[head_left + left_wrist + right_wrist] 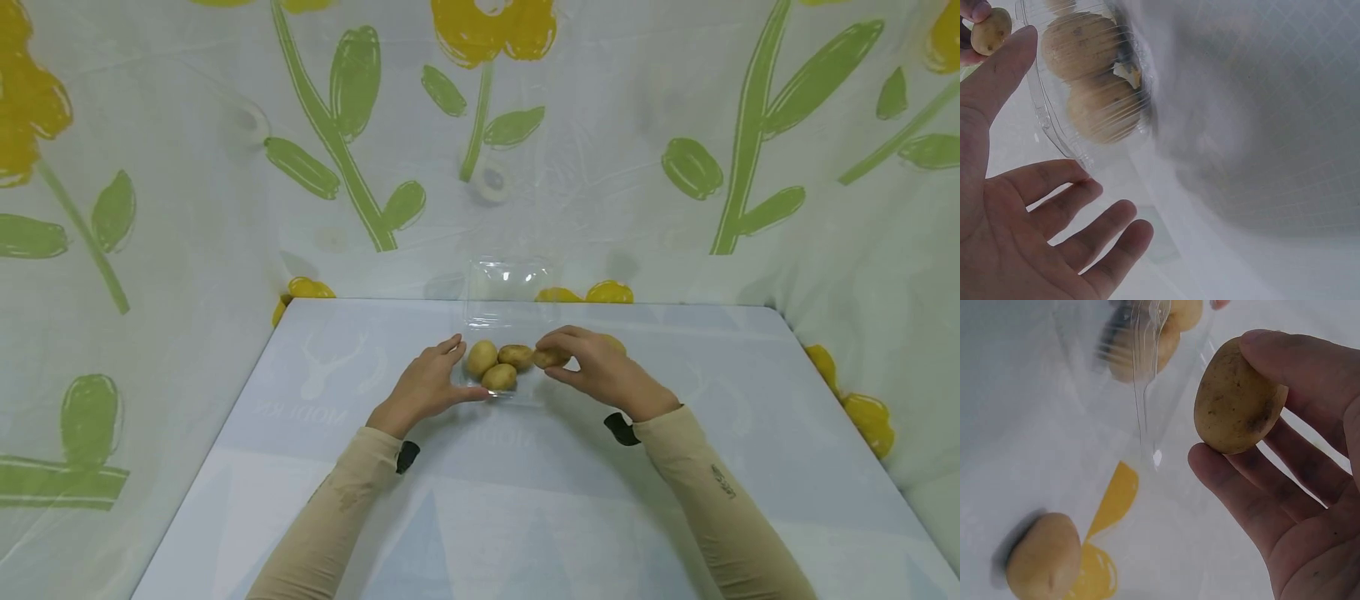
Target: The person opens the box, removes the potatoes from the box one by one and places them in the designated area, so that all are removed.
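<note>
A clear plastic clamshell box stands open mid-table, with three potatoes in its tray. My left hand lies open against the tray's left side, fingers spread beside the box. My right hand pinches a small potato between thumb and fingers at the tray's right edge. The right wrist view shows this potato held just above the table, close to the box. One more potato lies loose on the table, partly hidden behind my right hand.
The table has a pale printed cloth and a flowered curtain hangs round its back and sides. The box's lid stands up at the rear.
</note>
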Available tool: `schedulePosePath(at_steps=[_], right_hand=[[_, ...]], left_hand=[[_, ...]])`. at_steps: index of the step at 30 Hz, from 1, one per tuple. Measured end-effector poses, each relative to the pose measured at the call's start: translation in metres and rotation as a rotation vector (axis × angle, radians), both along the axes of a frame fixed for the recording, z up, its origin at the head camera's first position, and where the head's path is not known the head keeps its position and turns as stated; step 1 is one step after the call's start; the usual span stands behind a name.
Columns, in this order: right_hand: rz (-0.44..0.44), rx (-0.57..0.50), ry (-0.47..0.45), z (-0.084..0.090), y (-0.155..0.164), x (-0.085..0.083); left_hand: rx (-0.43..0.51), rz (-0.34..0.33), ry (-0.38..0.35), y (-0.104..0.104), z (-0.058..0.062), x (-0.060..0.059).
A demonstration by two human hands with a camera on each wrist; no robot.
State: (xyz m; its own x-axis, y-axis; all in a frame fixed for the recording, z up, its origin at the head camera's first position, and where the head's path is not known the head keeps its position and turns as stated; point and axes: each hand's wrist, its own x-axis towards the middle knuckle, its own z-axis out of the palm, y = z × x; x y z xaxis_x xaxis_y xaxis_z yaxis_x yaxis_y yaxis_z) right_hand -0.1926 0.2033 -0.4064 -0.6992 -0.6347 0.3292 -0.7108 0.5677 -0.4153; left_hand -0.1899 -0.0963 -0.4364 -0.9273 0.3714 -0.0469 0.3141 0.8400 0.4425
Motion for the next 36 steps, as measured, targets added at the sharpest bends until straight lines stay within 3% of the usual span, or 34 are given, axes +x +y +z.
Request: schedulePosePath(at_steps=[15, 21, 31, 36], right_hand=[[-0.101, -0.092, 0.037, -0.001, 0.041, 0.001], [-0.177, -0.083, 0.064, 0.002, 0.061, 0.0], [-0.209, -0.088, 0.134, 0.004, 0.086, -0.005], [-0.258, -0.095, 0.098, -0.001, 0.096, -0.006]], left_hand=[[-0.005, 0.003, -0.001, 0.0, 0.0, 0.001], [0.002, 0.009, -0.015, 0.0, 0.0, 0.0], [0.005, 0.013, -0.008, 0.001, 0.002, 0.002], [0.002, 0.007, -0.005, 0.001, 0.002, 0.002]])
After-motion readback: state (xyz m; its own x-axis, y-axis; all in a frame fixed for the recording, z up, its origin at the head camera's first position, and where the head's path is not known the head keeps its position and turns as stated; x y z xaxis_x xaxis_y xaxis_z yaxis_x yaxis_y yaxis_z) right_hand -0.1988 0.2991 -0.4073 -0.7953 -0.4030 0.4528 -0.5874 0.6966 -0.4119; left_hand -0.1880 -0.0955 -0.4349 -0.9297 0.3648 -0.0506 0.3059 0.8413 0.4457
